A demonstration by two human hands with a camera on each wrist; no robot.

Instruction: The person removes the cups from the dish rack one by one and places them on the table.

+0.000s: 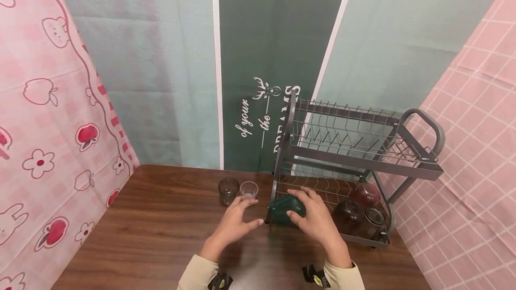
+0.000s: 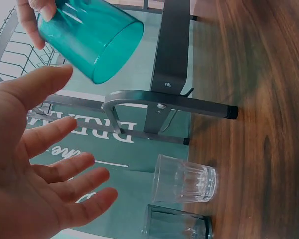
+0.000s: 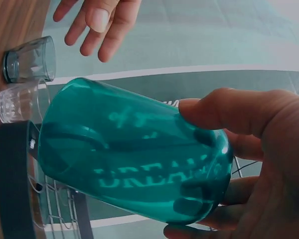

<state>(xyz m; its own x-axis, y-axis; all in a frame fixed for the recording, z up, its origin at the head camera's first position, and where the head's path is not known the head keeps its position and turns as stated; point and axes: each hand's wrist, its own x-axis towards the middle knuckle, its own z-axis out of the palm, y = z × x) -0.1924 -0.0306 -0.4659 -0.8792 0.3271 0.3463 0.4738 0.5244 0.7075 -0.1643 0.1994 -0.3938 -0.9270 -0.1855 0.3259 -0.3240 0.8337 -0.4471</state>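
Note:
A translucent green cup [image 1: 282, 210] is in my right hand [image 1: 316, 220], which grips it near the base with thumb and fingers curled round it. The cup is tilted, and in the right wrist view its mouth points away from the palm. It is held above the table, by the left end of the dish rack [image 1: 330, 149]. My left hand [image 1: 235, 225] is apart from the cup, its fingers spread and holding nothing. Behind the left hand, a smoky grey glass [image 1: 228, 190] and a clear glass [image 2: 182, 180] stand upright side by side on the table.
The two-tier rack stands on the right of the wooden table [image 1: 161, 218]. Its lower tier bears a reddish glass [image 1: 366, 194] and two dark glasses [image 1: 347, 213], apparently upside down. Printed curtains [image 1: 278, 35] hang behind and at both sides.

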